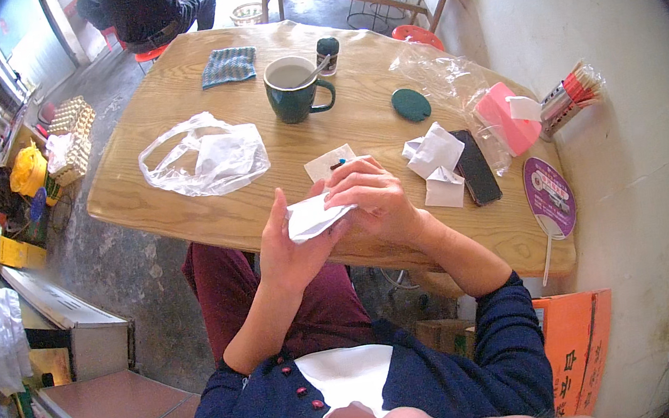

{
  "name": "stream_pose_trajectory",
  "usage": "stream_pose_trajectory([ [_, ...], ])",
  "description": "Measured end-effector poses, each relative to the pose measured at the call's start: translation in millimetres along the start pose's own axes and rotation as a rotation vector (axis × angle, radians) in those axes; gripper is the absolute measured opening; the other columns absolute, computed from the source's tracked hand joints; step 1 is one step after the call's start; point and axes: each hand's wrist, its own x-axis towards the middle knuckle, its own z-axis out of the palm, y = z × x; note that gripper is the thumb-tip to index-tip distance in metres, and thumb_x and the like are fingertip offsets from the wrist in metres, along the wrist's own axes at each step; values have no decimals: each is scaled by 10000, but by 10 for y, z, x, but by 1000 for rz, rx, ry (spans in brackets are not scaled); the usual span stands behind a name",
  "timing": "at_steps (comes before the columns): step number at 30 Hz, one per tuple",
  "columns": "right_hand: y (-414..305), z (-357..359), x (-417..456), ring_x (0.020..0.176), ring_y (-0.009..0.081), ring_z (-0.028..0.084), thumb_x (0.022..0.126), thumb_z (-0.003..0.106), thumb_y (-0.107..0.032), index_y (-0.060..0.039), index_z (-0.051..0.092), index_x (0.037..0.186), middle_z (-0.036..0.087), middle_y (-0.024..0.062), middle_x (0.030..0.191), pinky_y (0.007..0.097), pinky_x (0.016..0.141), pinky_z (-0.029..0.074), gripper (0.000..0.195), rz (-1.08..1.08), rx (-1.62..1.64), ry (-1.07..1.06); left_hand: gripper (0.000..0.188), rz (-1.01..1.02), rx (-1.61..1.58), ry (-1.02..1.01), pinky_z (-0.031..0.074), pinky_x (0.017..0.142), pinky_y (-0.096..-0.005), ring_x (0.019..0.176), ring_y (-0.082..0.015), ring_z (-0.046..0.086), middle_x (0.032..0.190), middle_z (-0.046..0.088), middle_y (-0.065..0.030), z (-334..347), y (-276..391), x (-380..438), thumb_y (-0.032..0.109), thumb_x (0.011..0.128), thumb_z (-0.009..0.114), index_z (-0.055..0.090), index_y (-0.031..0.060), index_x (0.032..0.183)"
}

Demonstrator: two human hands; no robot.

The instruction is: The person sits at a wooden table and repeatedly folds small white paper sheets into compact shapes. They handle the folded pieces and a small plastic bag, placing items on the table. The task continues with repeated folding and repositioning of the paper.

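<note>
A folded white paper [315,216] lies against the palm of my left hand [292,248], whose fingers and thumb hold it. Over its right end, my right hand [377,197] bends its fingers and touches the paper. Just beyond the hands, a flat paper square [325,161] rests on the wooden table with a small dark and blue object [337,164] on it. Folded white papers [436,151] lie to the right, partly over a dark smartphone [480,169]. A clear plastic bag [206,156] with white paper in it sits to the left.
On the table [135,171] stand a green mug [291,103] with a spoon and a small dark jar [328,56]. A knitted coaster [229,66], green lid [411,104], pink item [508,118], chopstick holder [562,102] and purple fan [550,198] surround them. A person [135,11] sits beyond.
</note>
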Motion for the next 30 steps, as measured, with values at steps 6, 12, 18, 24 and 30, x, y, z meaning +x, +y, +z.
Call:
stream_pose_trajectory([
  [6,-11,1,-57,885,218,681,824,751,-28,7,723,912,734,110,921,355,794,533,99,314,181,156,490,661,899,84,371,1126,-408,1291,-243,504,1357,533,-157,158,-101,-111,271,981,658,499,15,1368],
  [12,-68,20,-77,878,140,677,880,736,-40,34,733,1003,749,79,922,290,755,545,143,508,284,132,216,648,1361,166,512,866,-249,996,-120,630,1105,673,-79,110,34,-163,-18,890,718,662,-28,1099],
  [18,-33,78,-121,757,106,645,866,754,-66,43,719,921,731,83,811,299,663,534,127,610,318,143,54,623,1411,331,507,735,-216,831,-64,635,891,697,-18,118,48,-187,19,935,689,685,-26,964],
  [24,-4,76,-139,755,85,634,887,744,-90,41,715,909,728,72,821,278,654,526,136,650,377,56,61,654,1265,254,498,680,-207,773,-45,617,859,694,-4,170,37,-129,31,943,685,686,-27,963],
  [30,-63,72,-78,748,69,620,974,658,-104,22,693,1011,706,46,904,236,658,515,135,765,713,34,106,418,1122,236,510,778,-234,846,-63,618,946,694,-14,20,207,-193,60,968,655,660,-28,1029],
])
